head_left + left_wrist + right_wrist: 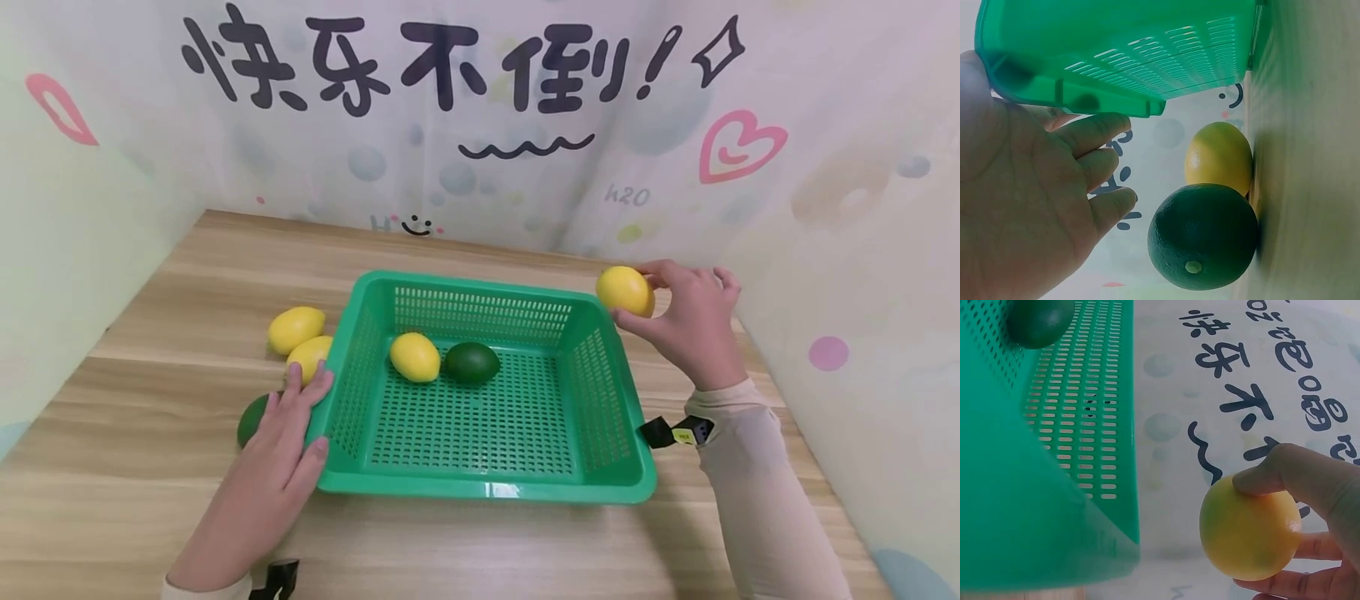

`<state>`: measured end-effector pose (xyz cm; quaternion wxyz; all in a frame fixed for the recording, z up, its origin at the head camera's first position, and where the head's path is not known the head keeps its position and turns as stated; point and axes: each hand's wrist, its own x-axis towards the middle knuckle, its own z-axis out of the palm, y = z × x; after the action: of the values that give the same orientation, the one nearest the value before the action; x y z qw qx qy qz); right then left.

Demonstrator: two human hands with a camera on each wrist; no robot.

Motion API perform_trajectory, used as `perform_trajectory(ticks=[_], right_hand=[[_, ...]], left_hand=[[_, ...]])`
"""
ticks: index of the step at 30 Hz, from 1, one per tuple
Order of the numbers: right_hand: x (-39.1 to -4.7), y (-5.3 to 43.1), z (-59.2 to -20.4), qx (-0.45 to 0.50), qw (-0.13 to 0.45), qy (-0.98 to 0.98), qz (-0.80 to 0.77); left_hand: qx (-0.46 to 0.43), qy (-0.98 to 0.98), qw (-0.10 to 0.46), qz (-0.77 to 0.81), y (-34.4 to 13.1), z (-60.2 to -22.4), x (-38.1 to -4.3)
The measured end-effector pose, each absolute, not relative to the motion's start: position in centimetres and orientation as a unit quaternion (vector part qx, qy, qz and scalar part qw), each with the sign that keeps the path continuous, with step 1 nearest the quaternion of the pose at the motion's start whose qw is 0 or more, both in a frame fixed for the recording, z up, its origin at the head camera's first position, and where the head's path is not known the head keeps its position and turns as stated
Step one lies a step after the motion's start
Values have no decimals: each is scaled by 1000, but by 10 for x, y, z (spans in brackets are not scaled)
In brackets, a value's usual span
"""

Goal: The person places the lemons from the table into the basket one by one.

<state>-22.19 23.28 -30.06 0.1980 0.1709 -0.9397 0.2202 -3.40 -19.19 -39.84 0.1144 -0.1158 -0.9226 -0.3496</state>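
Observation:
My right hand [693,321] pinches a lemon [622,289] between thumb and fingers, just over the back right corner of a green plastic basket [487,487]. In the right wrist view the lemon [1249,528] appears beside the basket wall [1116,537]. My left hand [273,467] rests against the basket's left rim with its fingers extended, and the left wrist view shows the palm [1029,187] beneath that rim. Inside the basket lie a lemon [415,357] and a dark green, avocado-shaped fruit [472,363], side by side.
Left of the basket, two lemons lie on the wooden table [172,400]: one farther back [297,330], the other [309,357] near the rim. Another dark green fruit [1202,236] is partly hidden by my left hand in the head view. A printed curtain [450,167] borders the table behind.

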Motion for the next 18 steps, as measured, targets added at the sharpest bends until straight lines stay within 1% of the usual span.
perform_trajectory(ticks=[18], right_hand=[[-225,223,-302,178,185,-938,233]], left_hand=[[-118,-923,117,-348,-193,-396,-34]])
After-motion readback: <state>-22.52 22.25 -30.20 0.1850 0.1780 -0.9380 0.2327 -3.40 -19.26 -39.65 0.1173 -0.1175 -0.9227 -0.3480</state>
